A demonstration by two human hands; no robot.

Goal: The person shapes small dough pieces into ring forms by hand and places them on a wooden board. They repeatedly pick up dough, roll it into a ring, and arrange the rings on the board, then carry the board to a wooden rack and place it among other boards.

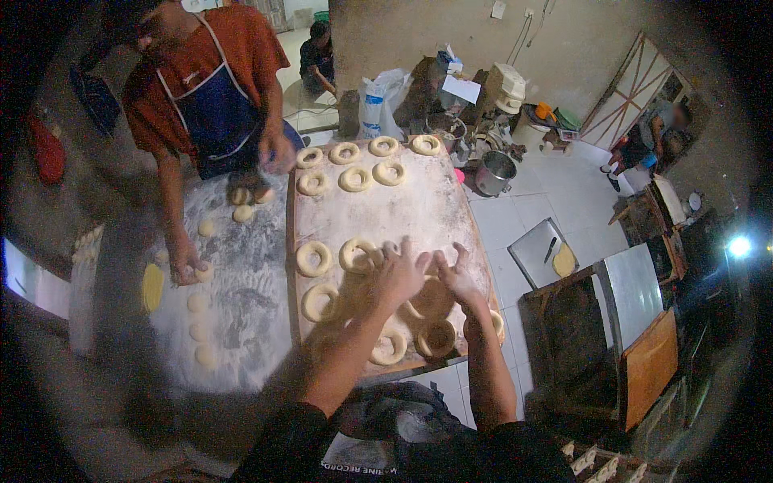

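Observation:
My left hand (400, 274) hovers over the floured board (386, 217), fingers apart, partly in front of a dough ring (354, 253). Close beside it on the right, my right hand (457, 279) also has its fingers spread, their tips near those of the left. I see nothing held in either. Beneath and between the hands lies another dough ring (415, 309), partly hidden by the left wrist. More pale dough rings lie around, such as one left of my left hand (314, 259) and one by my right forearm (436, 339).
A co-worker in a blue apron (217, 113) handles small dough balls (197, 303) on the floured table (250, 282) at left. Several dough rings (355, 178) line the board's far end. Rightward on the tiled floor are a tray with a knife (533, 245) and a metal pot (494, 172).

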